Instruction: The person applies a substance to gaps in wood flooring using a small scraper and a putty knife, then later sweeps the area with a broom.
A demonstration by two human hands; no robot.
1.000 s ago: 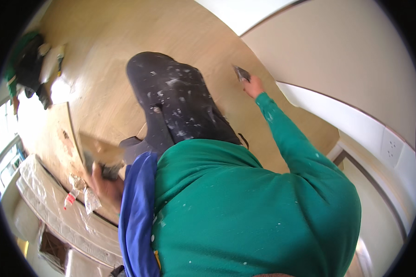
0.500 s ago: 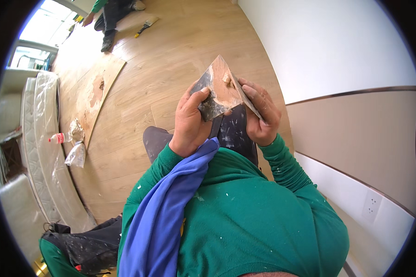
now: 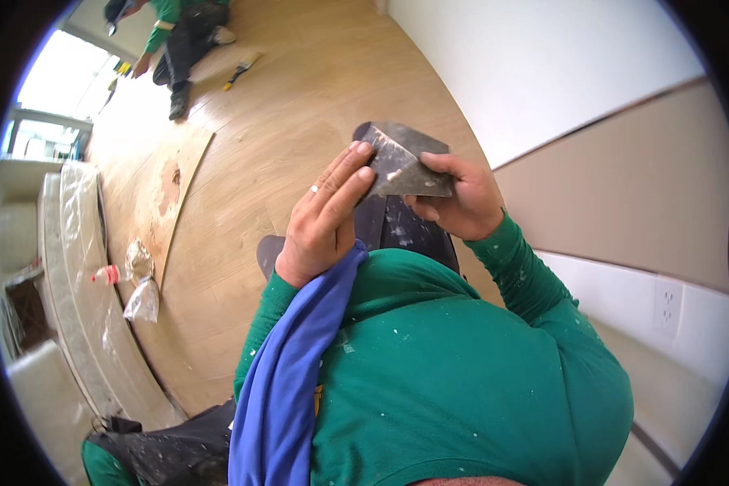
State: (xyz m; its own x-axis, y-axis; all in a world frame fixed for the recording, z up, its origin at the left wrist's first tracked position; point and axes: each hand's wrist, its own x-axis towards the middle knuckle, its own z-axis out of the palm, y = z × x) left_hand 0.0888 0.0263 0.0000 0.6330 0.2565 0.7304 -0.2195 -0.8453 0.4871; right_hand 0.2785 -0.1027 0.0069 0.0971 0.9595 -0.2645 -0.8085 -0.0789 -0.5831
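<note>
Two thin grey metal putty spreaders meet at an angle in front of my body. My left hand (image 3: pixel 328 202) holds one spreader (image 3: pixel 382 164), its fingers flat over the outer face; the thumb is hidden behind it. My right hand (image 3: pixel 464 194) pinches the other spreader (image 3: pixel 431 180) between thumb and fingers. Pale filler streaks the edge where the two plates touch, and a small light blob clings lower down. Any filler on the far faces is hidden. A blue cloth (image 3: pixel 300 373) hangs down over my green shirt.
A filler-stained board (image 3: pixel 188 174) lies on the wooden floor, left. Beside it are a plastic bag (image 3: pixel 142 301), a bottle (image 3: pixel 107 275) and a plastic-wrapped mattress (image 3: pixel 85 267). A paintbrush (image 3: pixel 241 70) lies near a crouching co-worker (image 3: pixel 188 40). Another person (image 3: pixel 162 449) is lower left. A wall (image 3: pixel 607 170) stands right.
Both spreaders have turned over, so the brown filler seen before is out of sight. My left fingers now lie over the outside of their plate, and my right thumb has come on top.
</note>
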